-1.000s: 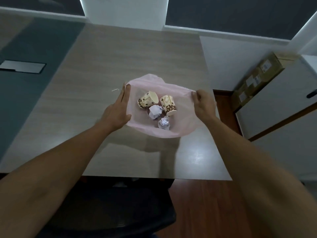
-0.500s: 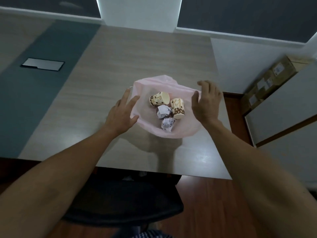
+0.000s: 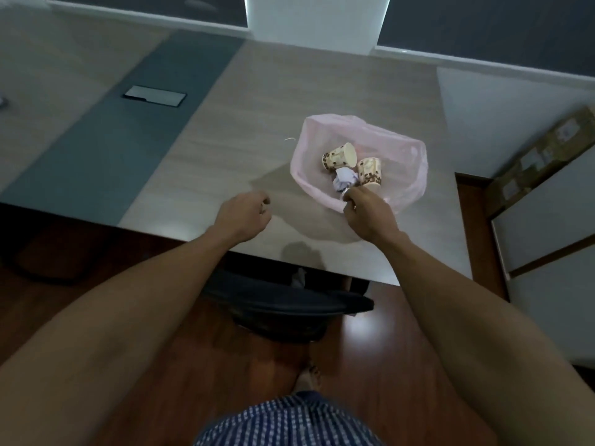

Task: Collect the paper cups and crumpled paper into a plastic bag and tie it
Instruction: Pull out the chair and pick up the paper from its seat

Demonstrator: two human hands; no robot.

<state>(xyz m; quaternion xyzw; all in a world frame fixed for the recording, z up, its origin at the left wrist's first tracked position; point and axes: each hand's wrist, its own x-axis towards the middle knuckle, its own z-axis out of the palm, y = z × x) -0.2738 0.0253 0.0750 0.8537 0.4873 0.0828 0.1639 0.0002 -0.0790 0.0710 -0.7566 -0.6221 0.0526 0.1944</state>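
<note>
plastic bag (image 3: 409, 162) rim pinched by right hand (image 3: 367, 214); left hand (image 3: 241, 217) loosely curled, empty

- Plastic bag (image 3: 409, 175) lies on the counter (image 3: 257, 123).
- Two paper cups (image 3: 341, 156) and crumpled paper (image 3: 344, 180) lie in it, just beyond the right grip (image 3: 351, 194).

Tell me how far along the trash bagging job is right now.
Collecting looks done: both paper cups and crumpled paper lie inside the pink plastic bag. In hand: the right hand pinches the bag's near rim; the left hand holds nothing. Left: gathering the open mouth and tying it.
</note>
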